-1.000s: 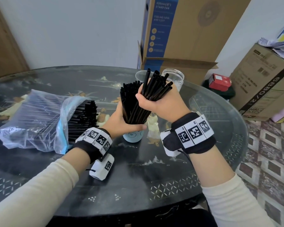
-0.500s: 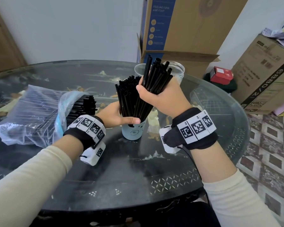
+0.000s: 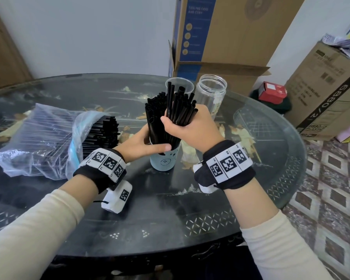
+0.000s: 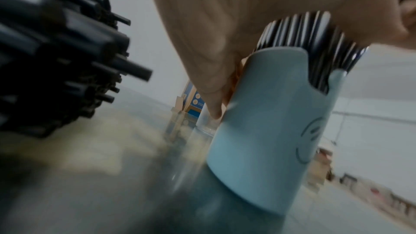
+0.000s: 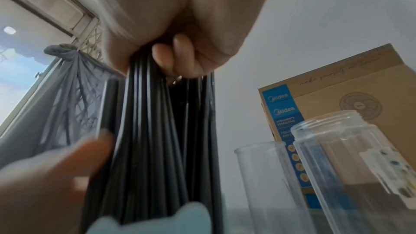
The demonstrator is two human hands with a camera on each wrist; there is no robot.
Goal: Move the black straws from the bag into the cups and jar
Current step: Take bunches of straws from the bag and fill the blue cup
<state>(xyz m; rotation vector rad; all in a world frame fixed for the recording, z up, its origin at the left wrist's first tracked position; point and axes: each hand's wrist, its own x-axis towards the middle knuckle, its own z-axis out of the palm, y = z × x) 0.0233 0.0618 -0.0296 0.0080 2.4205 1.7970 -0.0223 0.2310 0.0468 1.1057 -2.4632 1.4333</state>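
A light blue cup (image 3: 164,161) stands mid-table with black straws (image 3: 180,110) upright in it. My right hand (image 3: 188,128) grips one bundle of these straws from the right, high above the rim. My left hand (image 3: 141,142) wraps round the straws just above the cup's rim, thumb lying across their front. The left wrist view shows the cup (image 4: 270,131) with straws (image 4: 315,42) rising from it. A clear plastic bag (image 3: 38,138) lies at left, more black straws (image 3: 101,132) sticking out of its mouth. Behind the blue cup stand a clear cup (image 3: 180,85) and a clear jar (image 3: 210,93), both without straws.
The round dark glass table (image 3: 170,209) ends close on the right. Cardboard boxes (image 3: 220,33) stand behind the table and another box (image 3: 327,93) on the floor at right, beside a small red box (image 3: 272,92).
My right hand has swung its tilted bundle upright and lowered it beside the left bundle, down towards the blue cup. My left hand has slid down to the cup's rim.
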